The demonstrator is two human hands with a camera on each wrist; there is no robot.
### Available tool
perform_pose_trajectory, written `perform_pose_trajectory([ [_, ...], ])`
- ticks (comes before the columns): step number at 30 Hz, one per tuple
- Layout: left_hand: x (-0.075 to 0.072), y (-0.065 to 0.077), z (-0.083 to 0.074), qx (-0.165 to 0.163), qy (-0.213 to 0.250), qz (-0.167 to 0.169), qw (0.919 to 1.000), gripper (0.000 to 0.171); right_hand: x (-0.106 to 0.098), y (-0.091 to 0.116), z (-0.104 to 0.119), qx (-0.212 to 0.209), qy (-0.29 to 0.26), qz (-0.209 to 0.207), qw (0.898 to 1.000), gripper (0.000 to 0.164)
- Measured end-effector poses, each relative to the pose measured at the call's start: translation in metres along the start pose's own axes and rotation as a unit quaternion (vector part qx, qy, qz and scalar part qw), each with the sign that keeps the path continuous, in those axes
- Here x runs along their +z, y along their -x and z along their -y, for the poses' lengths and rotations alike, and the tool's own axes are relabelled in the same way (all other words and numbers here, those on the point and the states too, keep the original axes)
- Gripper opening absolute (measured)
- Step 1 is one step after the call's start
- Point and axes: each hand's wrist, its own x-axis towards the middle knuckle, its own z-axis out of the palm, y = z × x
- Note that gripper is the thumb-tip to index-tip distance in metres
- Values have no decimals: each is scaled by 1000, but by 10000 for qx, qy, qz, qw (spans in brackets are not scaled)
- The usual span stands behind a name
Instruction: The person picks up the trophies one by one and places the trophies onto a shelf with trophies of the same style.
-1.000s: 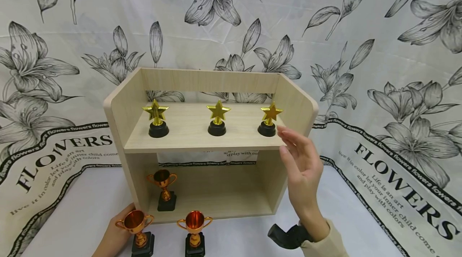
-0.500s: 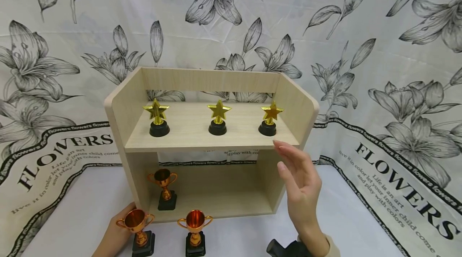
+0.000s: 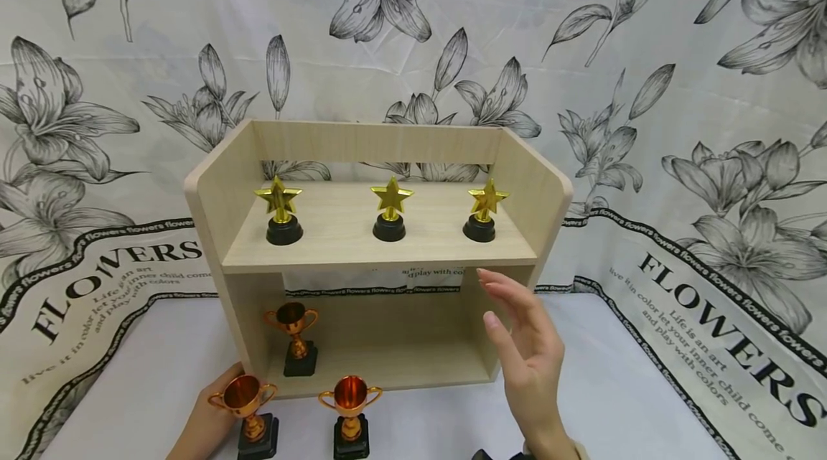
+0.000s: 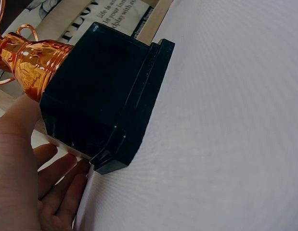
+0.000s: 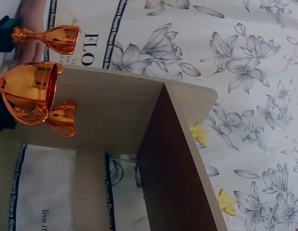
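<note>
My left hand (image 3: 208,418) reaches past a copper-coloured trophy cup (image 3: 242,397) on a black base, its fingers by the shelf's lower left side. In the left wrist view the cup's black base (image 4: 98,89) fills the middle; the thumb passes behind it and the other fingers bend loosely below. My right hand (image 3: 531,359) hovers before the shelf's lower right opening, fingers spread and holding nothing. A second trophy cup (image 3: 351,397) stands in front of the shelf; a third trophy cup (image 3: 293,320) is inside the lower compartment, at left.
The two-tier wooden shelf (image 3: 381,263) carries a left star trophy (image 3: 280,210), a middle star trophy (image 3: 390,209) and a right star trophy (image 3: 483,210) on its upper board. A white cloth (image 3: 620,381) covers the table; flower-printed fabric (image 3: 607,137) hangs behind.
My right hand has drawn down and slightly left, away from the right star trophy to below the upper board's edge. The left hand and all the trophies have stayed in place.
</note>
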Motion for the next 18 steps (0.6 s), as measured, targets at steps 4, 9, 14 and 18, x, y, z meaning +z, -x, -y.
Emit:
perform_pose_trajectory([
  [4, 0, -1, 0, -6, -29, 50, 10000, 55, 3, 3, -5, 46, -7, 17, 10000, 33],
  [9, -1, -2, -1, -160, 43, 184, 9997, 58, 7, 8, -10, 224, 34, 108, 9997, 33],
  [14, -1, -1, 0, -179, 79, 132, 9997, 59, 13, 12, -13, 376, 107, 273, 9989, 34],
  [18, -1, -1, 0, -256, 145, 136, 9995, 60, 18, 16, -17, 393, 105, 372, 9985, 34],
])
